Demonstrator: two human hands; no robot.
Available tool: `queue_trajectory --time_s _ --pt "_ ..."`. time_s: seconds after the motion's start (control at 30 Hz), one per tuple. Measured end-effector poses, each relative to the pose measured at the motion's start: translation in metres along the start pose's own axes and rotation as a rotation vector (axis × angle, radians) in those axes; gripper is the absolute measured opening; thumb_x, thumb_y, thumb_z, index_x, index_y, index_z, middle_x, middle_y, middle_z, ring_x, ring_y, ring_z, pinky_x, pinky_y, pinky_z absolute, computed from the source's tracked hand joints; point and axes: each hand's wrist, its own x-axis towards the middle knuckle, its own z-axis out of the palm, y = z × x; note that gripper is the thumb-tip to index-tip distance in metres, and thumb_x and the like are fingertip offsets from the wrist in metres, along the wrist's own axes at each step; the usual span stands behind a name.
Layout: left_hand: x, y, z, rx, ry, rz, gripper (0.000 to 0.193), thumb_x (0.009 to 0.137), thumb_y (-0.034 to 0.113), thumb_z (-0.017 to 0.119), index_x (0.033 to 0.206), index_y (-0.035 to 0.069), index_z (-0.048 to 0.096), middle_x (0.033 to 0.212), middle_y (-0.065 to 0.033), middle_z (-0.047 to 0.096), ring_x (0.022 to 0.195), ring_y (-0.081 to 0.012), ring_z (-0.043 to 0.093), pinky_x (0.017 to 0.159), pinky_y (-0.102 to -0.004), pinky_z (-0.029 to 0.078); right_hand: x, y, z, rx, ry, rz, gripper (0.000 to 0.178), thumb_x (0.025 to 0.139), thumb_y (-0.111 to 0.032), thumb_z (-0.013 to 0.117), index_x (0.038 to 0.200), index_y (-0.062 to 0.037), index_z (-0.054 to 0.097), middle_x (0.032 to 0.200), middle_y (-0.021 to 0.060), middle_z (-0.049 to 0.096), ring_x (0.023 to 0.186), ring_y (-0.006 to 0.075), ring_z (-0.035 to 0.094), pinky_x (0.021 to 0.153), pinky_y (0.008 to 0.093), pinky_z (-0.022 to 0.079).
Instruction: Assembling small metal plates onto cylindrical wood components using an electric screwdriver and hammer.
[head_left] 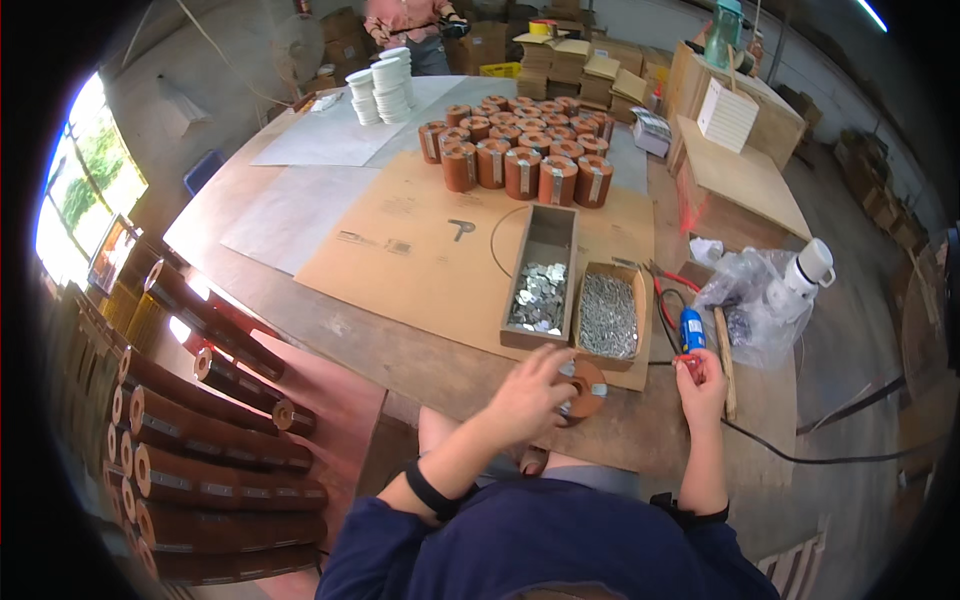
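A brown cylinder point(590, 385) with a central hole and silver metal tabs stands at the table's near edge. My left hand point(525, 395) curves its spread fingers around the cylinder's left side and rim. To the right, my right hand point(704, 378) is closed on the red end of a blue-and-red hand tool point(692, 332), held apart from the cylinder. Just beyond the cylinder, a long wooden box point(518, 258) holds loose silver metal plates point(540, 298). Beside it, a cardboard tray point(590, 349) is full of small screws or nails point(609, 313).
Several finished-looking brown cylinders point(522, 172) stand farther back, near stacked white discs point(390, 90). Red-handled pliers point(676, 277), a plastic bag point(760, 300) and a white bottle point(805, 270) lie right. A black cable point(800, 460) crosses the right edge. Long brown rolls point(220, 485) are stacked left.
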Motion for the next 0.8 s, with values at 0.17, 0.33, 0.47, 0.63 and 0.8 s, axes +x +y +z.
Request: queue_trajectory --time_s 0.17,0.33,0.47,0.63,0.8 --pt "-0.009 0.008 -0.032 0.080 -0.150 -0.169 0.042 0.061 0.017 0.070 0.101 0.010 0.058 0.130 -0.0205 0.034 0.118 -0.0428 0.034 0.096 -0.0479 0.035 0.003 0.000 0.005 -0.163 -0.076 -0.029 0.021 0.075 -0.011 0.067 0.092 -0.0024 0.057 0.076 0.0031 0.056 0.063 0.0063 0.050 0.056 0.0216 0.042" --pt "-0.009 0.022 0.011 -0.012 0.009 -0.263 0.046 0.055 0.022 0.077 0.090 0.002 0.055 0.130 -0.0245 0.031 0.119 -0.0431 0.032 0.093 -0.0483 0.036 0.009 -0.007 0.025 -0.350 0.025 -0.405 0.016 0.077 -0.010 0.064 0.088 -0.0025 0.056 0.078 0.0036 0.051 0.069 0.0107 0.051 0.063 0.0231 0.042" --pt "-0.011 0.007 0.007 -0.076 0.104 -0.143 0.037 0.056 0.010 0.076 0.085 0.002 0.056 0.133 -0.0227 0.030 0.119 -0.0429 0.032 0.093 -0.0467 0.036 0.007 -0.014 0.022 0.171 -0.057 -0.021 0.014 0.082 -0.007 0.058 0.094 -0.0024 0.052 0.081 0.0047 0.051 0.070 0.0133 0.051 0.067 0.0258 0.044" --pt "-0.014 0.009 0.000 -0.272 -0.046 -0.156 0.040 0.055 0.007 0.074 0.092 0.004 0.059 0.132 -0.0226 0.031 0.113 -0.0404 0.042 0.089 -0.0400 0.043 0.000 -0.072 0.018 0.729 -0.145 -0.025 0.017 0.085 -0.006 0.047 0.102 -0.0052 0.045 0.079 0.0050 0.048 0.066 0.0135 0.045 0.064 0.0286 0.040" --pt "-0.013 0.016 -0.003 -0.438 -0.042 -0.250 0.040 0.060 0.008 0.074 0.095 0.001 0.058 0.132 -0.0231 0.031 0.114 -0.0394 0.043 0.090 -0.0387 0.043 -0.015 -0.108 0.033 1.191 -0.480 -0.011 0.018 0.088 -0.022 0.047 0.086 -0.0049 0.043 0.067 0.0066 0.046 0.055 0.0133 0.039 0.053 0.0279 0.035"
